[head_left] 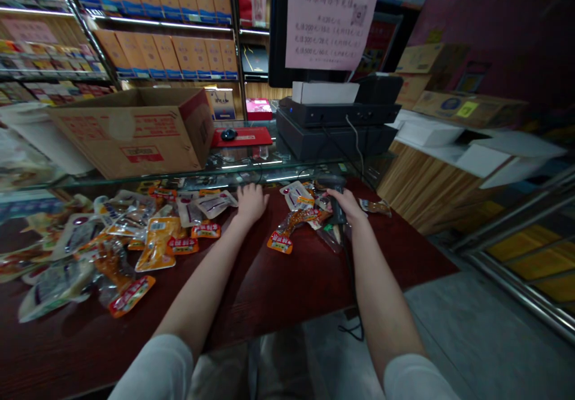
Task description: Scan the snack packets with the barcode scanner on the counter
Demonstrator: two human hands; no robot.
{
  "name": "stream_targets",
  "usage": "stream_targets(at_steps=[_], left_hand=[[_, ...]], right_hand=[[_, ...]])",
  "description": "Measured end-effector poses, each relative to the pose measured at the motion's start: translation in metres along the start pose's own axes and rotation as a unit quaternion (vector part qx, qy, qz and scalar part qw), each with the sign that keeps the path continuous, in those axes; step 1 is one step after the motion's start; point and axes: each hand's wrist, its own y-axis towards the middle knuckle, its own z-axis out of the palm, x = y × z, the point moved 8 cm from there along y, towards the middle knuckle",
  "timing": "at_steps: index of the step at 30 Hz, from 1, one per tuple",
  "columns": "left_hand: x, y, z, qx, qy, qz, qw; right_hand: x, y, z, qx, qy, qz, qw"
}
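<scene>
My left hand [251, 201] rests palm down at the far edge of the dark red table [269, 292], its fingers spread and nothing in them. To its left lies a heap of vacuum-packed snacks, with an orange packet [157, 244] and a meat snack with a red label [130, 295] at the front. My right hand [349, 203] is wrapped round a dark handheld barcode scanner [336, 207], whose cable [349, 268] hangs toward me. Under and beside the scanner are several more packets, including a brown snack pack [296, 219] and a white pouch [296, 196].
A glass counter [269, 172] runs behind the table, carrying an open cardboard box [135, 130], a black mouse [229, 134] on a red mat and a cash drawer [332, 139] below a monitor with a pink sign [330, 23]. At right stand a wood-grain counter [422, 178] and a metal rail [530, 298].
</scene>
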Motion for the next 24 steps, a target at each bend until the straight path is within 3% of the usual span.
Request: stream_targets(at_steps=[3, 6, 13, 18, 21, 24], left_hand=[[-0.055, -0.003, 0.031, 0.092, -0.130, 0.137, 0.978], [-0.070, -0.009, 0.050, 0.137, -0.127, 0.159, 0.969], [-0.033, -0.003, 0.036, 0.068, -0.035, 0.063, 0.995], [-0.018, 0.000, 0.031, 0.020, -0.026, -0.016, 0.999], [-0.006, 0.004, 0.035, 0.001, -0.039, -0.046, 0.998], [0.002, 0.011, 0.046, 0.020, -0.074, -0.050, 0.996]], right_hand=[[-0.006, 0.001, 0.003, -0.002, 0.016, 0.009, 1.000], [-0.009, 0.001, 0.011, -0.006, 0.028, 0.013, 0.999], [-0.008, 0.000, 0.033, 0.037, 0.002, 0.000, 0.999], [-0.004, -0.002, 0.034, 0.034, 0.020, -0.010, 0.999], [-0.001, -0.004, 0.032, 0.027, 0.019, -0.010, 0.999], [0.000, -0.005, 0.033, 0.028, 0.013, -0.006, 1.000]])
